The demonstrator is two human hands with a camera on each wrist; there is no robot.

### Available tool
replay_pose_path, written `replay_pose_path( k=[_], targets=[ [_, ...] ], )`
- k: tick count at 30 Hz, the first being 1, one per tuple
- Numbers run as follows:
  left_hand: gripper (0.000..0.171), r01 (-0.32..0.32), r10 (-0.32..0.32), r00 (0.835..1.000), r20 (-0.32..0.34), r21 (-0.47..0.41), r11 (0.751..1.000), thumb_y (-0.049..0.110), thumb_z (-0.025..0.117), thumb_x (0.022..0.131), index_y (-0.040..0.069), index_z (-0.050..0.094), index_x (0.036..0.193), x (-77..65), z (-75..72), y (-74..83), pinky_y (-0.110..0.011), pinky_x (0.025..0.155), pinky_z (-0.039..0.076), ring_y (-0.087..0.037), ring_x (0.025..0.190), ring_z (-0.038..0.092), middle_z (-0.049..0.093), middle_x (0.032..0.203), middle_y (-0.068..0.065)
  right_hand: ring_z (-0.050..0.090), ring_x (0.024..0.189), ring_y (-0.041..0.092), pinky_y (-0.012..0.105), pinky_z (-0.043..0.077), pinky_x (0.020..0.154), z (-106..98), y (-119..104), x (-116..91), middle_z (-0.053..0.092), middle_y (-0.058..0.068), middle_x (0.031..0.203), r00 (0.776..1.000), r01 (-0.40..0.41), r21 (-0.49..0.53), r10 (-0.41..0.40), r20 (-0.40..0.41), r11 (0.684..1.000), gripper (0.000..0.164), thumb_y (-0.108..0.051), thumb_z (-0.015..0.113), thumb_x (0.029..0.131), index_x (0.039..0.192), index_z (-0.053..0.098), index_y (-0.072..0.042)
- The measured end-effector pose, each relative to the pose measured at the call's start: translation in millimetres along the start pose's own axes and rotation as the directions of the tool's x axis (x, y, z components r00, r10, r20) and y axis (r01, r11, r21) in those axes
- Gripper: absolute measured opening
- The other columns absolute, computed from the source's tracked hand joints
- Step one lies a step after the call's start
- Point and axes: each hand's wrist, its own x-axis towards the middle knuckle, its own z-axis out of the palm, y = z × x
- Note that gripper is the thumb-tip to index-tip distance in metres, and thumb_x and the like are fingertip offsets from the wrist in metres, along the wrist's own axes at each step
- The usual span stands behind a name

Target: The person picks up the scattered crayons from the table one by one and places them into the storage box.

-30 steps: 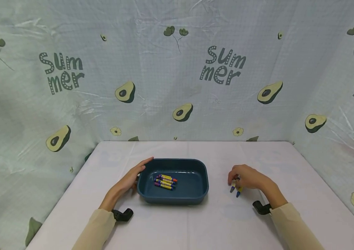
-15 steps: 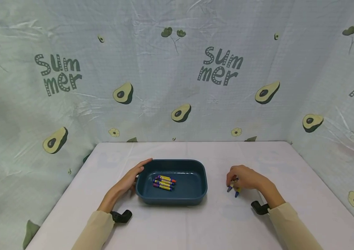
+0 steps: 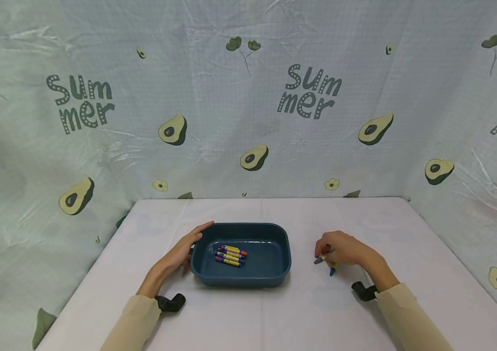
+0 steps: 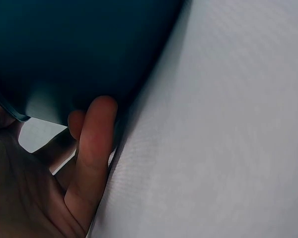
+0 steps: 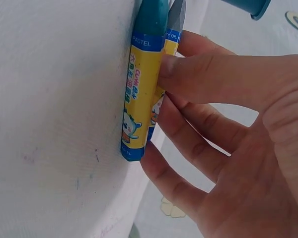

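A dark teal rectangular tray [image 3: 241,282] stands on the white-covered table, several yellow-wrapped oil pastels [image 3: 229,260] lying in its left half. My left hand [image 3: 177,253] rests against the tray's left side, its upper fingers reaching along to the far corner. In the left wrist view a finger [image 4: 98,129] touches the outer wall low down. To the right of the tray, my right hand [image 3: 341,247] pinches a grey oil pastel [image 5: 176,19] between thumb and fingers. Beside it, nearer the wrist camera, a teal oil pastel [image 5: 141,89] lies on the cloth, partly covering the grey one.
A white cloth [image 3: 248,321] covers the table, and a printed curtain [image 3: 213,97] hangs behind it and at the sides. Between the tray and my right hand there is a strip of bare cloth. Black wrist mounts [image 3: 364,291] sit on both wrists.
The grey oil pastel has turned at my right fingertips, its tip swinging left toward the tray. The right hand has shifted slightly left. My left hand stays against the tray.
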Motion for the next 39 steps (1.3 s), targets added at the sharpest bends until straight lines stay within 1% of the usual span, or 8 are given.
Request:
replay_pose_path(
  k=[2,8,11,15,19,28,33,39],
  targets=[
    [0.052,-0.013,0.013,1.0,0.002,0.004,1.0,0.038,0.025,0.115,0.027,0.028,0.165,0.0,-0.4,-0.6,-0.045,0.092,0.057,-0.051,0.137,0.05,0.02,0.172,-0.016,0.056,0.086,0.01,0.032,0.051,0.079,0.5,0.3,0.5,0.066,-0.009,0.092,1.0,0.007,-0.01,-0.007,-0.006,1.0,0.027,0.003,0.075,0.086,0.09,0.077,-0.023],
    [0.051,-0.018,0.018,1.0,0.003,0.004,1.0,0.036,0.024,0.115,0.025,0.028,0.165,0.2,0.4,-1.2,-0.049,0.097,0.056,-0.051,0.14,0.047,0.021,0.172,-0.016,0.057,0.086,0.009,0.033,0.052,0.08,0.8,-1.1,0.1,0.067,-0.008,0.093,1.0,0.013,-0.027,-0.014,-0.02,1.0,0.025,0.002,0.073,0.087,0.091,0.077,-0.023],
    [0.051,-0.021,0.021,1.0,0.005,0.004,1.0,0.035,0.023,0.115,0.024,0.028,0.165,0.3,0.8,-1.5,-0.053,0.103,0.053,-0.051,0.145,0.041,0.02,0.173,-0.016,0.058,0.087,0.009,0.034,0.053,0.081,0.6,-1.1,-0.2,0.068,-0.008,0.095,0.999,0.015,-0.036,-0.016,-0.032,0.999,0.025,0.001,0.072,0.088,0.093,0.078,-0.022],
    [0.051,-0.023,0.023,1.0,0.007,0.007,1.0,0.035,0.024,0.115,0.025,0.028,0.165,0.7,0.3,-1.9,-0.056,0.108,0.049,-0.05,0.149,0.036,0.019,0.173,-0.014,0.058,0.087,0.01,0.035,0.053,0.081,-0.5,0.7,0.2,0.069,-0.009,0.096,0.999,0.006,-0.051,-0.009,-0.047,0.999,0.023,0.0,0.071,0.09,0.095,0.077,-0.022],
    [0.051,-0.031,0.031,0.999,0.008,0.009,0.999,0.035,0.023,0.115,0.025,0.028,0.165,1.0,0.0,-1.9,-0.056,0.105,0.051,-0.051,0.149,0.036,0.019,0.173,-0.014,0.057,0.087,0.011,0.036,0.054,0.082,-2.0,1.8,0.4,0.069,-0.007,0.096,0.998,-0.009,-0.056,0.006,-0.057,0.998,0.023,-0.001,0.068,0.092,0.099,0.076,-0.021],
    [0.051,-0.019,0.019,1.0,0.0,0.016,1.0,0.035,0.024,0.115,0.026,0.028,0.165,-0.1,0.2,-0.6,-0.057,0.107,0.049,-0.049,0.15,0.036,0.02,0.173,-0.014,0.057,0.086,0.011,0.034,0.054,0.081,-4.6,1.9,-1.5,0.069,-0.003,0.096,0.998,0.026,-0.078,-0.031,-0.063,0.997,0.022,-0.003,0.069,0.092,0.105,0.075,-0.02],
    [0.051,-0.017,0.018,1.0,-0.003,0.016,1.0,0.037,0.025,0.115,0.026,0.029,0.164,0.2,0.2,-0.9,-0.053,0.102,0.053,-0.05,0.145,0.042,0.021,0.173,-0.014,0.057,0.086,0.011,0.036,0.054,0.082,-5.8,2.0,-0.9,0.069,-0.001,0.096,0.996,0.026,-0.084,-0.033,-0.077,0.996,0.022,-0.003,0.069,0.092,0.106,0.075,-0.019],
    [0.051,-0.022,0.022,1.0,-0.004,0.009,1.0,0.036,0.025,0.115,0.026,0.03,0.164,0.9,0.1,-1.5,-0.049,0.099,0.055,-0.049,0.141,0.047,0.022,0.172,-0.015,0.059,0.088,0.011,0.038,0.056,0.083,-8.0,1.7,-1.1,0.071,-0.004,0.098,0.996,0.025,-0.092,-0.032,-0.078,0.995,0.022,-0.002,0.068,0.093,0.109,0.074,-0.017]
  ],
)
